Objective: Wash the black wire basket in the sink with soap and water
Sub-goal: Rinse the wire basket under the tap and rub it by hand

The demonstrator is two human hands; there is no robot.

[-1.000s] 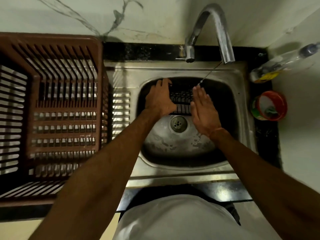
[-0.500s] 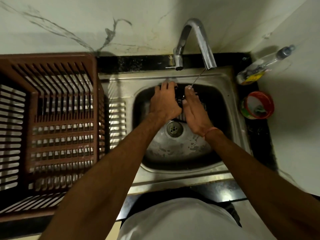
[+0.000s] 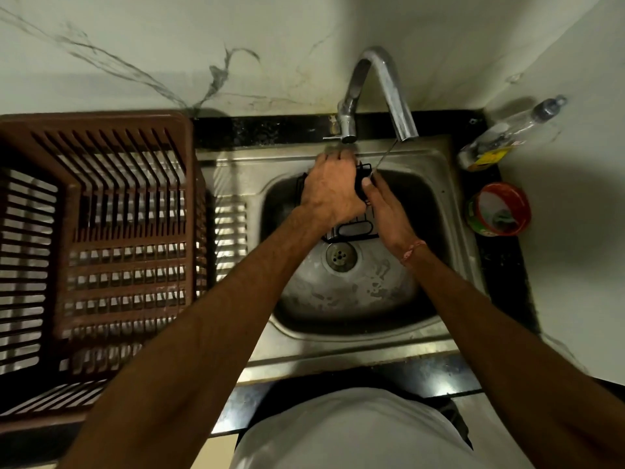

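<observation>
The black wire basket (image 3: pixel 351 228) sits in the far part of the steel sink (image 3: pixel 436 170), under a thin stream from the tap (image 3: pixel 395 96); the left hand (image 3: pixel 333 192) curls over its top while the right hand (image 3: pixel 384 206) lies flat-fingered against its side. Left of the sink stands a brown slatted crate (image 3: pixel 101 231) on the black counter (image 3: pixel 507 265). At right, against the pale marbled wall (image 3: pixel 169 45), are a clear bottle (image 3: pixel 507 133) and a red-rimmed tub (image 3: pixel 499 209).

Over the steel sink (image 3: pixel 436 170), the left hand (image 3: pixel 333 191) curls across the top of the black wire basket (image 3: pixel 355 228). Just right of it, the right hand (image 3: pixel 389 211) lies against the basket, apparently flat, fingertips meeting the thin stream from the tap (image 3: pixel 389 93) above.
</observation>
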